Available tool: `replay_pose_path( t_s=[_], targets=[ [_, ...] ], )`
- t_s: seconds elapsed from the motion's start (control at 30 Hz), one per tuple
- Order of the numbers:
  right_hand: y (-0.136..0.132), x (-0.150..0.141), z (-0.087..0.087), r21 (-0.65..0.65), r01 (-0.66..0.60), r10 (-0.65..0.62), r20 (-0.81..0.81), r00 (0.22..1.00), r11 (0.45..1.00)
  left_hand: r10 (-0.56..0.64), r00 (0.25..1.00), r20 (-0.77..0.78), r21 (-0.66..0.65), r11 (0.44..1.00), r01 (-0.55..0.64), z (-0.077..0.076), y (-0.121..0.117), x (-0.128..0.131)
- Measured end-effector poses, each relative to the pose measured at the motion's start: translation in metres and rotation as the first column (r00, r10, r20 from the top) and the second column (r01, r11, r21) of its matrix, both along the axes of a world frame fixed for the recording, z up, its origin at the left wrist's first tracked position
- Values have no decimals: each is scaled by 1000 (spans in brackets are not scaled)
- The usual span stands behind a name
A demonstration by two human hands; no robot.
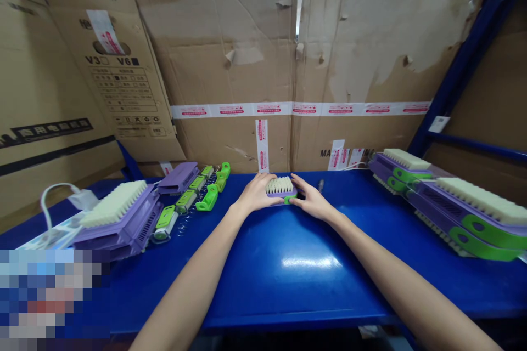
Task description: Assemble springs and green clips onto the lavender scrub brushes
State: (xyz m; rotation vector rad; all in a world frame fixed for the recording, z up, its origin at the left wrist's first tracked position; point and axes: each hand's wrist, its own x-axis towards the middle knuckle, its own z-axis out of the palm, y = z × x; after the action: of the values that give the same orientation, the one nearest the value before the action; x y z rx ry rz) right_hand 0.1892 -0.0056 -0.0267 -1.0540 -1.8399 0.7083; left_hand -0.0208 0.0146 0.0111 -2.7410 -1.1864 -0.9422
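Left hand point(256, 193) is half curled round one end of a purple brush point(280, 186), thumb along its near side; right hand point(310, 200) is looser, fingers partly spread, thumb by the green end piece point(287, 200). From my feed I can't tell whether the right one grips or merely steadies. The brush sits bristles up, close to the middle of the back edge of the tabletop point(263, 290).

With that green piece in place, I'd judge this one nearly assembled, though the fingers hide much of its body. Along the right edge, stacked brushes point(469, 219) carry their green ends, so I take them as done. What's left seems to lie toward the left edge: purple housings point(178, 177), a row of green-topped blocks point(166, 222), bright green clips point(208, 198) and loose springs point(184, 225).

Cardboard panels point(226, 66) wall off the back edge and limit reach that way. A small dark object point(321, 185) lies just beyond the right hand, too small for me to name. Near the left edge, a white cable point(46, 214) could snag. Pixelation covers the near left corner.
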Motion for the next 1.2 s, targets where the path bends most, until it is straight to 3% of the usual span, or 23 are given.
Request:
replay_pose_path(
  t_s=[0.1, 0.17, 0.3, 0.4, 0.53, 0.73, 0.83, 0.93, 1.03, 1.2],
  targets=[
    [5, 3, 1, -11, 7, -7, -2, 1000, 1000, -8, 1000, 2, -57, 998, 8, 2, 2, -2],
    [5, 6, 4, 50, 105, -109, 74, 991, 993, 37, 999, -23, -94, 995, -39, 4, 0, -2],
    [0, 10, 12, 237, 345, -386, 158, 909, 908, 351, 932, -93, -44, 934, -356, 12, -15, 4],
    [-5, 10, 15, 273, 350, -401, 161, 902, 896, 490, 869, -76, -10, 871, -492, 19, -26, 11],
    [-11, 5, 15, 300, 234, -304, 210, 929, 925, 437, 896, -78, -27, 897, -440, 21, -32, 15],
    [-15, 0, 13, 336, 151, -239, 241, 941, 930, 246, 969, 16, -135, 961, -242, 19, -31, 15],
    [-14, 2, 10, 344, 132, -232, 267, 936, 930, 259, 963, -71, -123, 956, -266, 25, -35, 15],
    [-14, 3, 9, 354, 132, -243, 292, 925, 926, 371, 916, -153, -31, 925, -379, 40, -40, 12],
    [-14, 4, 8, 351, 130, -248, 316, 916, 927, 503, 828, -248, -10, 854, -521, 59, -48, 1],
    [-13, 3, 8, 342, 126, -247, 337, 909, 931, 603, 650, -462, 19, 740, -673, 74, -72, -43]
  ],
)
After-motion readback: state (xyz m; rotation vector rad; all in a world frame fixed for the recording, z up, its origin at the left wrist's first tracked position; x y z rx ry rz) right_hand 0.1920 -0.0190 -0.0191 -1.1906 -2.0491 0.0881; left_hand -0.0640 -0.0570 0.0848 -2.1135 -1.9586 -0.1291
